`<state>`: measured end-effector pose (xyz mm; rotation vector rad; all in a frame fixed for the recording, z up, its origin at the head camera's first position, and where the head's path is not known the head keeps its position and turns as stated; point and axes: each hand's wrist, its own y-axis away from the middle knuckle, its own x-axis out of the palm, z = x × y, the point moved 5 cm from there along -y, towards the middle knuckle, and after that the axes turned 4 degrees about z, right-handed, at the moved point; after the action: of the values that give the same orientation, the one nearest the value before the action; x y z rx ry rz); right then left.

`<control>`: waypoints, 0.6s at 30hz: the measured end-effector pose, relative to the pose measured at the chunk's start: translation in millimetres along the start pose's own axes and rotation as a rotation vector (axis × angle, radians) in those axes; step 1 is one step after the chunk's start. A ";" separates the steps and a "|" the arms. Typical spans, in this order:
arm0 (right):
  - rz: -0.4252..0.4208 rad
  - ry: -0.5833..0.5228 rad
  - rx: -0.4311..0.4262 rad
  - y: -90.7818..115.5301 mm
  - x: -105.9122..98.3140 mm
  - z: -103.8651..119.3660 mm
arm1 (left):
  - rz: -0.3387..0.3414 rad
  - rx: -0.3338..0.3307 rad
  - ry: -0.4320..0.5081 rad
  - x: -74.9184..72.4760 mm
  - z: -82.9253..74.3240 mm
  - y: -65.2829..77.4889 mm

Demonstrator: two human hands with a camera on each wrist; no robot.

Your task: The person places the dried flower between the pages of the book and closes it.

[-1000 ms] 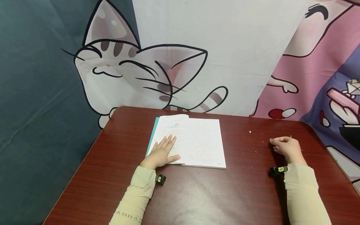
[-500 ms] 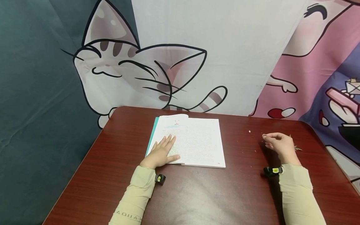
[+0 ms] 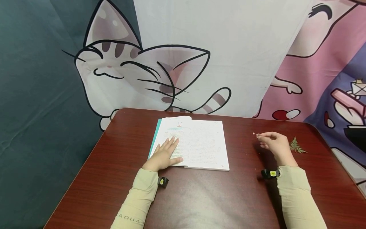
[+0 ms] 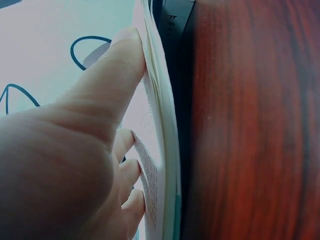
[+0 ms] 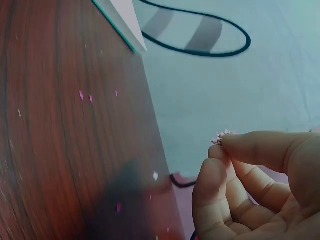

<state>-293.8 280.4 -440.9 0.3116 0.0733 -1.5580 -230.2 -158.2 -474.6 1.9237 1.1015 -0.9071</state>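
An open book (image 3: 208, 144) with printed pages and a teal cover edge lies on the table. My left hand (image 3: 163, 158) rests on its left page, fingers spread and straight. In the left wrist view the thumb (image 4: 112, 70) lies along the page near the book's lower edge. To the right of the book, my right hand (image 3: 276, 145) is raised over the table. Between its thumb and fingertips it pinches a small pale pink flower (image 5: 223, 137), which looks dried. Behind that hand a green fern-like leaf (image 3: 298, 146) lies on the tabletop.
Small petal bits (image 5: 86, 96) are scattered on the reddish-brown table (image 3: 217, 197) between the book and the right hand. One larger pale bit (image 3: 253, 133) lies near the right fingertips. A printed cat backdrop (image 3: 114, 79) hangs behind the table's far edge.
My right hand has moved left and slightly away from me, carrying the flower toward the book. The green leaf behind it has come into view. My left hand has stayed on the page.
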 end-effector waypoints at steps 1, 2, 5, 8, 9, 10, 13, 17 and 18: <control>0.004 0.011 -0.005 0.6 3.0 1.5 | 0.001 -0.002 -0.003 1.2 1.4 -0.9; 0.010 0.024 -0.013 1.4 6.1 3.1 | 0.000 -0.002 -0.002 2.7 3.0 -2.1; 0.026 0.055 -0.037 2.8 15.7 7.6 | -0.002 -0.003 -0.001 6.0 7.4 -5.0; 0.037 0.054 -0.051 4.4 25.5 11.7 | -0.007 0.001 0.001 7.7 10.1 -6.7; 0.040 0.054 -0.055 5.0 28.8 12.9 | -0.006 0.002 0.000 8.1 10.5 -7.1; 0.044 0.054 -0.059 5.6 32.2 14.1 | -0.003 0.001 -0.001 8.2 10.7 -7.3; 0.055 0.075 -0.065 7.6 42.2 16.8 | -0.004 0.009 0.013 5.3 6.6 -4.8; 0.060 0.117 -0.086 8.7 54.4 19.2 | -0.007 0.006 0.021 4.3 5.1 -3.3; 0.059 0.126 -0.087 8.5 57.2 19.4 | -0.003 -0.001 0.015 5.3 6.6 -4.5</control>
<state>-287.2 220.0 -434.9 0.3401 0.2283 -1.4716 -233.6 -160.2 -483.4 1.9320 1.1137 -0.8950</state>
